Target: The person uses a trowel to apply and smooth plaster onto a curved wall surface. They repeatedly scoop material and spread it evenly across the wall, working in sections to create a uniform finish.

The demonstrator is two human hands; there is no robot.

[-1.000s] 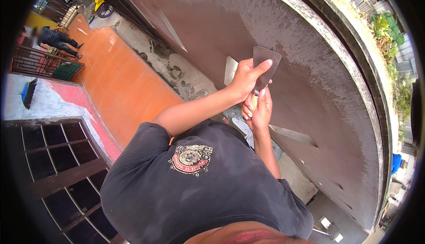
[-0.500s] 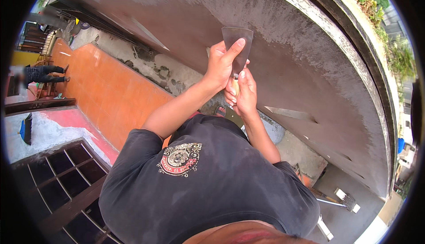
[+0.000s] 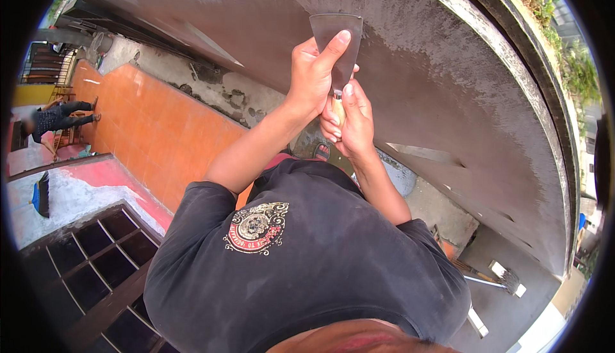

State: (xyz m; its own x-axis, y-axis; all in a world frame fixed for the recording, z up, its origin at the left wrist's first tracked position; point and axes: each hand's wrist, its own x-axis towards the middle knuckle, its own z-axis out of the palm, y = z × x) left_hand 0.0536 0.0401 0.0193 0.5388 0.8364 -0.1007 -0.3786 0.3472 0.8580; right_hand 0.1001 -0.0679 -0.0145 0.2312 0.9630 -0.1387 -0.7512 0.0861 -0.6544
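Note:
A putty knife with a dark, wide metal blade is held upright in front of a rough, partly dark grey wall. My left hand is closed on the blade, its thumb pressed along the face near the broad edge. My right hand grips the light wooden handle just below, fingers wrapped round it. Under my arms, my sandalled foot shows beside a grey, round container, partly hidden by my right forearm.
An orange tiled floor stretches left, where another person stands by railings. A dark barred window and blue-black brush are at lower left. Long-handled brushes lie at lower right. Plants top the wall.
The knife and both hands have moved up and leftward in the picture, the grip looking much the same. The surroundings have shifted slightly, and the other person's arms are now more visible.

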